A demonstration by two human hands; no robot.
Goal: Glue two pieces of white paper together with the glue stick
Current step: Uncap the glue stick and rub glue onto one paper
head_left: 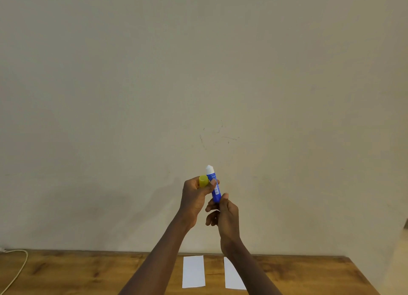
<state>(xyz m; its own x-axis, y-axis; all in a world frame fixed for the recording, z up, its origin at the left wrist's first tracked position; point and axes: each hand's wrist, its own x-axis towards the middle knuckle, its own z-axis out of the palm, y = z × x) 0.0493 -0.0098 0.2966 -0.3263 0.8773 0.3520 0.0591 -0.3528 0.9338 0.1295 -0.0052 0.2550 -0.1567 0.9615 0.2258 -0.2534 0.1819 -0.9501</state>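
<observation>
Cap is off: my left hand [194, 195] pinches the yellow cap [203, 181], and my right hand [228, 215] curls its fingers [210, 208] round the glue stick [215, 189] base, well above the bench [66, 272]. The left paper [193, 271] and right paper [233, 275] lie apart, seemingly unglued; spreading and joining remain.

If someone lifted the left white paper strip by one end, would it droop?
The paper strip looks thin and lies flat on the table, so it would probably droop. Likely very light, it may slide on the wood when pushed.
</observation>
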